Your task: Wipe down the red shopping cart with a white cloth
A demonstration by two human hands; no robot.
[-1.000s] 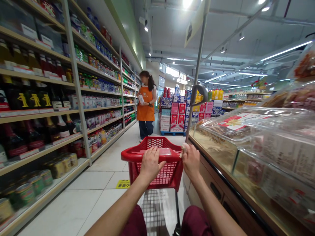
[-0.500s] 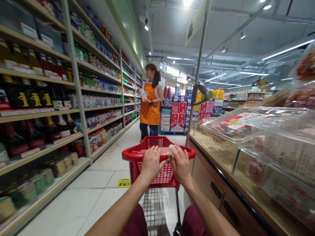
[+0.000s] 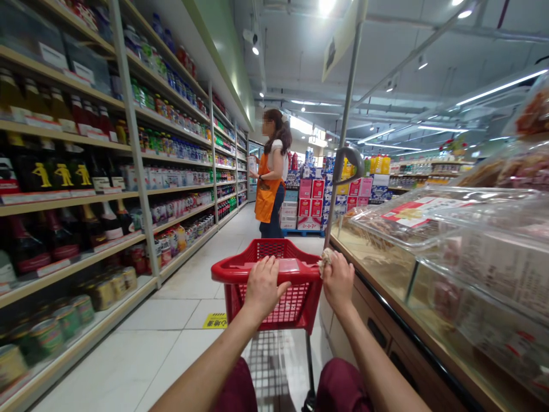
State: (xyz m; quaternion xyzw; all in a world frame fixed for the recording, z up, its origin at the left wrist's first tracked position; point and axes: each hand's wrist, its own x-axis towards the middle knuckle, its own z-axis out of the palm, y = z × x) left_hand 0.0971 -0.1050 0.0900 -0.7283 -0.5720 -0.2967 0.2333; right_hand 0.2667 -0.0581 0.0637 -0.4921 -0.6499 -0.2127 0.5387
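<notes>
The left hand lies across the middle of the red handle of a shopping cart, fingers laid over the bar and thumb spread toward the right; whether its grip clasps the bar tightly I cannot tell; the right hand is at the handle's right end, its grip closed around a crumpled pale cloth, which shows at the fingertips; the cart's red basket, pierced with small holes, stands upright just beyond the handle, between the hands and the aisle; the wearer's knees in maroon cloth show beneath the forearms; a yellow floor sticker lies left of the cart on pale tiles; on the left, long shelves carry bottles, cans and cartons; on the right, near the right forearm, a glass-fronted display case bears clear plastic packs; ahead, a person in an orange apron stands side-on, holding a pale object, near stacked boxes on a blue pallet
</notes>
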